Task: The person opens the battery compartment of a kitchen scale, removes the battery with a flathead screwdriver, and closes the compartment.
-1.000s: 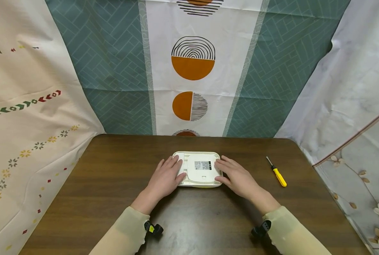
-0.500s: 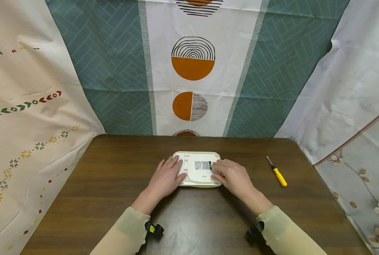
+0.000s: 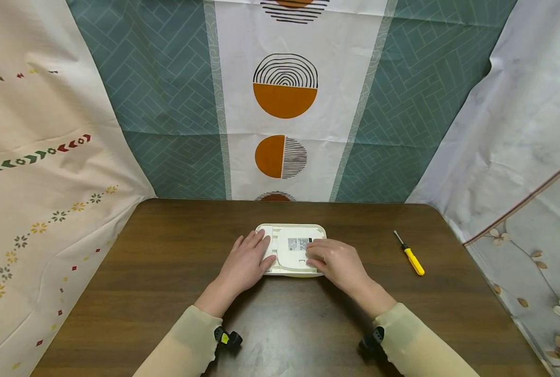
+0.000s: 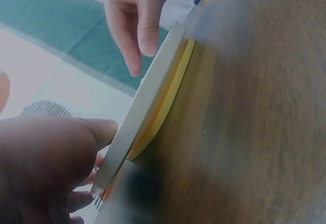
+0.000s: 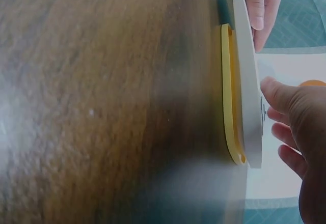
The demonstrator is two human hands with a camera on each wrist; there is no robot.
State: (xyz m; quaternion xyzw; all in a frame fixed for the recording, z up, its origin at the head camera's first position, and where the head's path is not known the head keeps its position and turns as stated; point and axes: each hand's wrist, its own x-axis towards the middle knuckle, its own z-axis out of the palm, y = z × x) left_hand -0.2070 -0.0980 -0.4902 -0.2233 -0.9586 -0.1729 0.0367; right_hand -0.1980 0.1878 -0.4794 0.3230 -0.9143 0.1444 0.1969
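A flat white device (image 3: pixel 293 250) with a yellow layer under it lies face down at the middle of the brown table (image 3: pixel 166 272); a small label sits on its raised centre panel. My left hand (image 3: pixel 248 260) rests flat on its left part, fingers straight. My right hand (image 3: pixel 332 260) lies over its right part, fingertips touching the centre panel by the label. In the left wrist view the device's edge (image 4: pixel 153 99) runs between my left hand (image 4: pixel 46 168) and the right hand's fingers (image 4: pixel 137 25). The right wrist view shows the white edge (image 5: pixel 248 81) with the right thumb (image 5: pixel 272 94) beside it.
A small screwdriver (image 3: pixel 409 255) with a yellow handle lies on the table to the right of the device, apart from my right hand. Patterned cloths hang behind and at both sides of the table.
My right hand has slid left across the device, from its right edge onto the centre panel. The left hand and the screwdriver have stayed put.
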